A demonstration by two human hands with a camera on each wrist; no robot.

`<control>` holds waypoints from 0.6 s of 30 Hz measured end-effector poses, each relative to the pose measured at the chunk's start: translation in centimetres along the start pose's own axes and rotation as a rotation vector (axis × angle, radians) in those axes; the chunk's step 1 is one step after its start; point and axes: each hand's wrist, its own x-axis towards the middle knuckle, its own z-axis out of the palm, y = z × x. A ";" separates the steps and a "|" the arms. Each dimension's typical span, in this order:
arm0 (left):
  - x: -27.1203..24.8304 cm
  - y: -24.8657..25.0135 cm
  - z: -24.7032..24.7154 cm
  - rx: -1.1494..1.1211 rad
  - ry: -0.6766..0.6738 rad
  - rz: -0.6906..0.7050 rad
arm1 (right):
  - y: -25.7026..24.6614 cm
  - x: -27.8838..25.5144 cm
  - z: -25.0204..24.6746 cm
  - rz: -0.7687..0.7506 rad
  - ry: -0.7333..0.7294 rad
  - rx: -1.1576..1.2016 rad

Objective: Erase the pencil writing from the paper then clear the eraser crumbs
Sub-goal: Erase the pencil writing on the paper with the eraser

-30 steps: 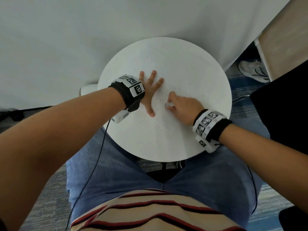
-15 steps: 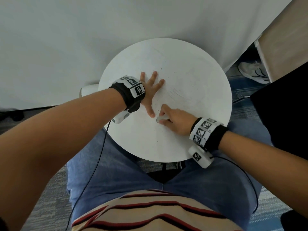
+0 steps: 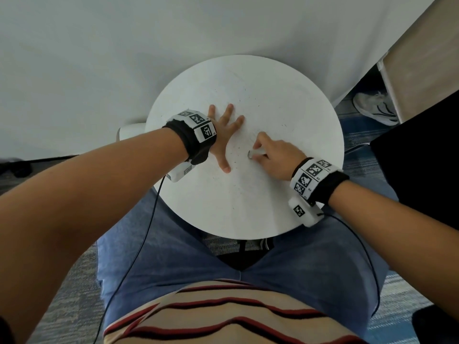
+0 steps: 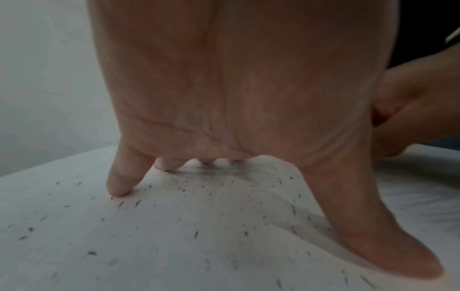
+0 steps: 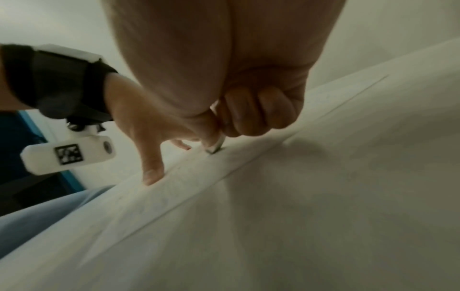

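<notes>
at the far left of the head view a dark cable runs down from the left wrist camera across the blue jeans. the left hand lies flat on the round white table, fingers straight and spread wide, the thumb pointing back toward the person; a black band with white marker tiles wraps that wrist. in the left wrist view the palm is lifted a little while the fingertips and the thumb tip press down on the white surface, which is the paper, though its edges are hard to tell from the tabletop in the head view. small dark eraser crumbs are strewn all over the sheet under and around this hand, and they show as fine specks between the two hands in the head view. just right of the left thumb, the right hand is curled, its thumb and fingers pinching a small white eraser whose lower end touches the paper. the right wrist view shows the eraser tilted, held between thumb and bent fingers, its grey tip on the sheet. the right wrist carries the same kind of marker band and camera. further right, beyond the table, a white shoe rests on the blue carpet. a striped shirt fills the bottom edge.
</notes>
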 end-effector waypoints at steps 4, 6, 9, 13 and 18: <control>0.0 -0.1 0.0 0.005 -0.012 0.006 | -1.6 -1.4 2.2 -0.112 -0.069 0.039; 0.0 -0.1 0.0 0.011 -0.018 0.009 | -2.0 -2.2 2.5 -0.154 -0.203 0.065; 0.1 0.1 -0.1 0.003 -0.008 0.002 | -0.5 -1.0 1.2 -0.059 -0.133 0.006; 0.1 0.2 -0.4 -0.002 0.005 -0.005 | -0.6 -0.8 1.2 0.002 0.030 0.005; 0.4 -0.2 -0.2 -0.005 -0.014 0.000 | -2.2 -2.4 2.1 -0.133 -0.252 0.078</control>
